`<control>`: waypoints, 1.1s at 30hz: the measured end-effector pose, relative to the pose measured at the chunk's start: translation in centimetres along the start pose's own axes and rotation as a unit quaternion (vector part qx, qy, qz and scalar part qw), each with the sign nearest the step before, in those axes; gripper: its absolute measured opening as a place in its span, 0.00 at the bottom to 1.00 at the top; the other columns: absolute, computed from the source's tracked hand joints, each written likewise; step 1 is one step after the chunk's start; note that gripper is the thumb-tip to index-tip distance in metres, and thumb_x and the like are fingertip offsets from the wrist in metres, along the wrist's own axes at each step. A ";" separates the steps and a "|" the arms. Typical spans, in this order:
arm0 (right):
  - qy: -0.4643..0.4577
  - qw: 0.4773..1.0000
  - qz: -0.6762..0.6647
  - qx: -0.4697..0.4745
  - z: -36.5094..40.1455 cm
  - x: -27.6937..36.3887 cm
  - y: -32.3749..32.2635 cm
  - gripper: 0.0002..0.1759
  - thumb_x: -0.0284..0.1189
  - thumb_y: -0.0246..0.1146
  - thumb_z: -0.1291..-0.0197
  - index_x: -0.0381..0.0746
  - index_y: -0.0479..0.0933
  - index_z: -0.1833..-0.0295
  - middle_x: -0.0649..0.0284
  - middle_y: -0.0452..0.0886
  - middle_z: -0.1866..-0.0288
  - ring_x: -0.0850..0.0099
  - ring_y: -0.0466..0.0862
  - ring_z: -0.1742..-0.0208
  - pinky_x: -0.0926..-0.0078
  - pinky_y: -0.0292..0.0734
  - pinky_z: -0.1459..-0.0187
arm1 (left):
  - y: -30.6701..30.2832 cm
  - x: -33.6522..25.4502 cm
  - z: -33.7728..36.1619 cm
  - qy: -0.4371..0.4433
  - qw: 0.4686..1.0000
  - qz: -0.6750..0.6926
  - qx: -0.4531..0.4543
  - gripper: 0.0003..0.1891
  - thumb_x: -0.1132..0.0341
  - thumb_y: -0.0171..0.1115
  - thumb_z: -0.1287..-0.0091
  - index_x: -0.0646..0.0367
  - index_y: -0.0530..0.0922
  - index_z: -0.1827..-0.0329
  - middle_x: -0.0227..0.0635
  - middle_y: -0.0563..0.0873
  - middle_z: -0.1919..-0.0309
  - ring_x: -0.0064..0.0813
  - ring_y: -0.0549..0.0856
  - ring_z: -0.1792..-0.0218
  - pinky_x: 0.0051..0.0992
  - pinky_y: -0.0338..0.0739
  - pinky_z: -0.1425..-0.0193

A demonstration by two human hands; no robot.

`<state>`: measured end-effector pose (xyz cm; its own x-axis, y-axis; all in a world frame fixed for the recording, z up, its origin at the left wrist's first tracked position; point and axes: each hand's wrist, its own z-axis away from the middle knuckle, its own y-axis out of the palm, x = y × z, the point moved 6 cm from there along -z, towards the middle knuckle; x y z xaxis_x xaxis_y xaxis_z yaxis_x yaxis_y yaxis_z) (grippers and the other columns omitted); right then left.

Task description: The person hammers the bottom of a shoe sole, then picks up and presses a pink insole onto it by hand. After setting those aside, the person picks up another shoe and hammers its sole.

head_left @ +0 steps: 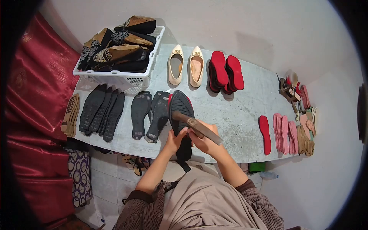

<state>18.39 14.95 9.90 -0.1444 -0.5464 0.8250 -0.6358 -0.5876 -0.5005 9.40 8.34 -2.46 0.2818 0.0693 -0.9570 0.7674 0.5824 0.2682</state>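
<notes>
Over the table's front edge, my left hand (175, 141) is closed around a black shoe (183, 100) with a ridged, pleated-looking top and a bit of red along its left side. My right hand (207, 141) grips a hammer (207, 132), its brown, worn end lying over the middle of the shoe. The hammer's handle is mostly hidden by my fingers. Just left of the shoe lie black soles (142, 109) with pale patches at their heels. Beyond it stand two cream flats (176, 76) with buckle trims.
A white basket (115, 78) of black shoes on wooden lasts stands back left. Black textured soles (97, 113) and tan soles (71, 111) lie below it. Red soles (218, 67), one red insole (264, 134) and pink insoles (281, 132) occupy the grey table (237, 115). A red curtain (42, 126) hangs left.
</notes>
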 end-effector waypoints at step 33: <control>0.006 0.998 0.060 -0.036 -0.4 1.8 -1.3 0.08 0.21 0.62 0.51 0.37 0.74 0.64 0.53 0.75 0.80 0.52 0.79 0.77 0.69 0.74 0.76 | 0.6 -0.5 0.6 -0.113 0.991 0.063 0.043 0.11 0.62 0.58 0.34 0.62 0.76 0.57 0.32 0.82 0.66 0.22 0.82 0.63 0.21 0.76 0.60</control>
<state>18.66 14.99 12.13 -0.2316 -0.6022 0.7641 -0.6663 -0.4741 -0.5756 10.03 8.17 -1.76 0.4934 -0.0524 -0.8682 0.7614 0.5085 0.4021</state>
